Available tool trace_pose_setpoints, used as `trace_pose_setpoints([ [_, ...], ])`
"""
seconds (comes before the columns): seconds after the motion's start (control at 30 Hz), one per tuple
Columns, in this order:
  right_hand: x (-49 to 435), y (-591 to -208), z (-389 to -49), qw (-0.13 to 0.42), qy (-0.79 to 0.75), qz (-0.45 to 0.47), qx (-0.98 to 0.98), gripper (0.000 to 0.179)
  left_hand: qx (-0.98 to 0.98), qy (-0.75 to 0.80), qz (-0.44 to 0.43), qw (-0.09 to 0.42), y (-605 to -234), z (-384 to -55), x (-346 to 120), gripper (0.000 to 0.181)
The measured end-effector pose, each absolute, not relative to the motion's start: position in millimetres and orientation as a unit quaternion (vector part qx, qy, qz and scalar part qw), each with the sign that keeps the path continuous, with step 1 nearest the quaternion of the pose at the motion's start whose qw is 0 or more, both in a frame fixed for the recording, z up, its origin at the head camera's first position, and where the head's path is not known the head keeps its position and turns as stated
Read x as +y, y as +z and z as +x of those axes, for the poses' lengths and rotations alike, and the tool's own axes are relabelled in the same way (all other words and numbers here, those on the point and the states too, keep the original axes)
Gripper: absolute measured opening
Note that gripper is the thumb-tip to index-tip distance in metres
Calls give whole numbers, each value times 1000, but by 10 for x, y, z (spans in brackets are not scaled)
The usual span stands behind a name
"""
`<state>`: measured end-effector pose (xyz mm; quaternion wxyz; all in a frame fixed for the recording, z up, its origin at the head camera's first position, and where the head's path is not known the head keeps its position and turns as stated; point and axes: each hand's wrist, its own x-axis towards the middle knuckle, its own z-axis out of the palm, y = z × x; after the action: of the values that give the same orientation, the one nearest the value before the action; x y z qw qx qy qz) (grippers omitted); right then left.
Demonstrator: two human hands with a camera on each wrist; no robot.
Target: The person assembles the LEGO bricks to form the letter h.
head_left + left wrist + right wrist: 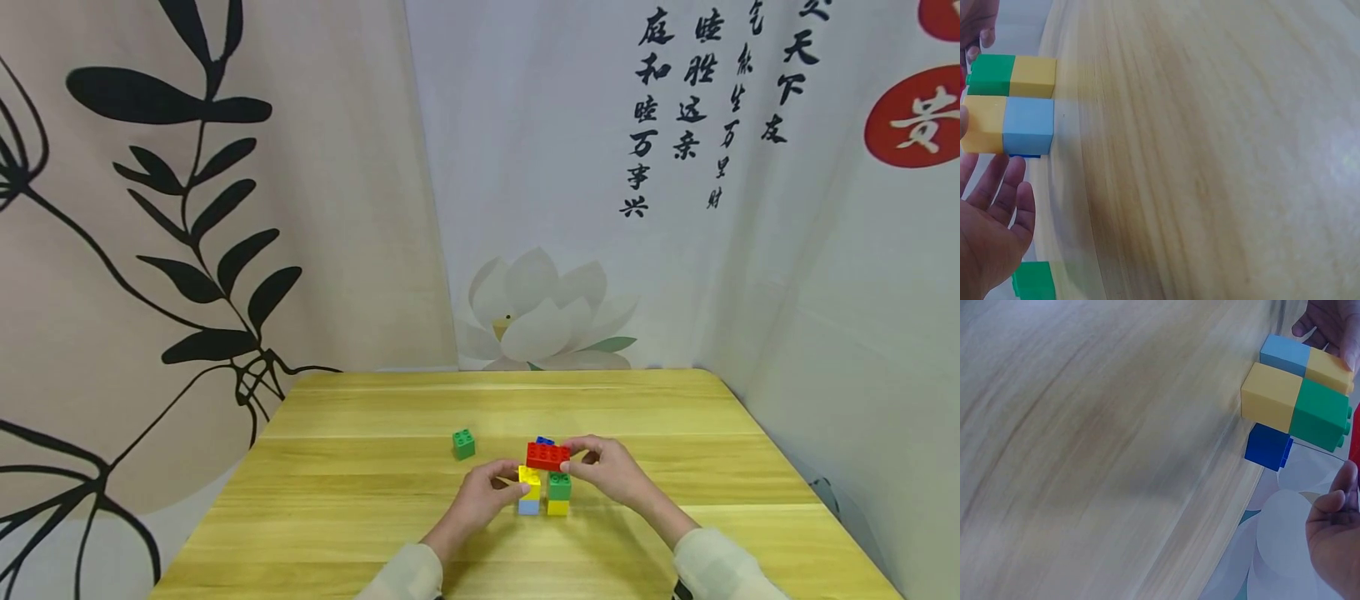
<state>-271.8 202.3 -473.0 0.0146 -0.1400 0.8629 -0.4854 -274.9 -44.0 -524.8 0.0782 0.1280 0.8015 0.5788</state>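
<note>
My right hand (611,468) pinches one end of a red toy brick (546,456) between thumb and fingers, above two short stacks. The left stack has a yellow block (531,476) on a light blue block (528,507). In the right stack, a green block (558,487) sits on another yellow block (557,507). My left hand (483,493) is at the left stack, its thumb and fingers holding the upper yellow block. In the right wrist view the red brick (1355,439) shows only at the edge, apart from the green block's studs.
A dark blue block (1266,447) stands on the table just behind the stacks. Farther back to the left is a loose green block (463,444). The wooden table (360,467) ends at a printed curtain (360,208).
</note>
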Motion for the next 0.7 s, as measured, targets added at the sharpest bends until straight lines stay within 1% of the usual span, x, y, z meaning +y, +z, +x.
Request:
trace_pose_setpoints([
  [0.23,2033,-4751,-2723,14,-485,-153,861,40,801,579,128,81,-5215,-2720,-471,55],
  [0.37,2025,-4753,-2734,15,-482,-157,862,41,801,579,129,79,-5181,-2721,-506,57],
  [0.53,2022,-4746,-2732,15,-480,-162,862,40,802,577,130,82,-5144,-2741,-523,53],
  [0.7,2025,-4744,-2723,17,-484,-162,860,40,806,568,145,83,-5154,-2741,-517,38],
])
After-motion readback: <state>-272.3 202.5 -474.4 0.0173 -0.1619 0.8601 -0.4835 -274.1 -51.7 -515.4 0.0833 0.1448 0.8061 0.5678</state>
